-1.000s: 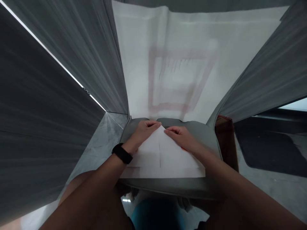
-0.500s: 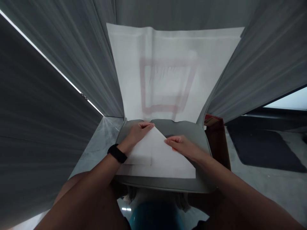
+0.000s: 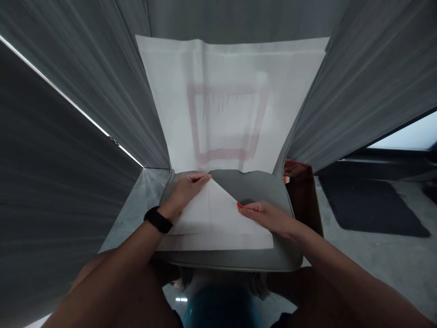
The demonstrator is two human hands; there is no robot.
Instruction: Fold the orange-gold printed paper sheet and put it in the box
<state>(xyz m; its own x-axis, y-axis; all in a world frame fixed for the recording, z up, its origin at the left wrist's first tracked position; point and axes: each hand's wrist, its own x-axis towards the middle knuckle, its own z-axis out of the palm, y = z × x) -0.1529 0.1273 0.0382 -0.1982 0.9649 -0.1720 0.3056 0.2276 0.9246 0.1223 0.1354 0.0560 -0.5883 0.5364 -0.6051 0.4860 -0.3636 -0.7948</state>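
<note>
A white sheet of paper (image 3: 218, 218) lies on a grey chair seat (image 3: 259, 189), its two top corners folded in to a point. My left hand (image 3: 186, 191), with a black band on its wrist, lies flat on the left fold, fingertips at the tip. My right hand (image 3: 264, 214) presses with flat fingers along the right folded edge, about halfway down it. A thin crease runs down the middle of the sheet.
A large white sheet (image 3: 232, 100) with a faint red square outline hangs behind the seat. Grey curtains (image 3: 68, 114) close in on both sides. A red-brown box (image 3: 302, 191) stands right of the chair, a dark mat (image 3: 368, 205) on the floor beyond.
My right hand has slid from the tip of the paper down along the right folded edge. My left hand stays at the tip. The view has shifted slightly.
</note>
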